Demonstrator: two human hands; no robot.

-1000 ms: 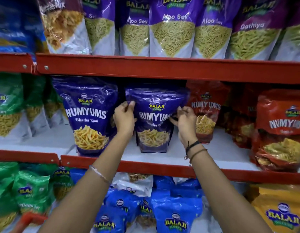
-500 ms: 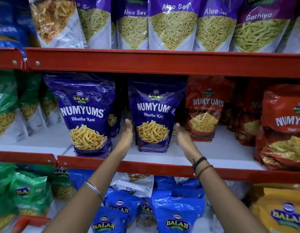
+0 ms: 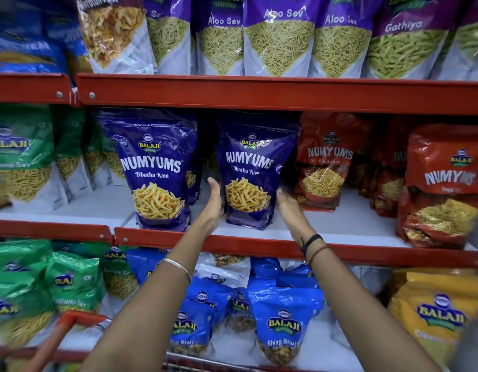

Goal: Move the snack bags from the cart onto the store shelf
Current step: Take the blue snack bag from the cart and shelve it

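Observation:
A purple Numyums Bhatha Kani bag (image 3: 255, 167) stands upright on the middle shelf (image 3: 259, 244), between a matching purple bag (image 3: 154, 167) and a red Numyums bag (image 3: 326, 162). My left hand (image 3: 213, 202) lies flat against its lower left side, fingers straight. My right hand (image 3: 287, 204) is at its lower right side, palm turned toward the bag, touching or nearly touching it. Neither hand wraps around the bag.
The cart's red handle (image 3: 69, 324) shows at the bottom left, with a wire edge (image 3: 211, 364) at the bottom. Blue Balaji bags (image 3: 283, 323) sit below the middle shelf, green bags (image 3: 20, 162) at left, more red bags (image 3: 444, 183) at right. Aloo Sev bags (image 3: 279, 38) fill the top shelf.
My hands let go of the purple bag's top corners and dropped to its lower sides. The bag now stands upright on the shelf, its front fully visible.

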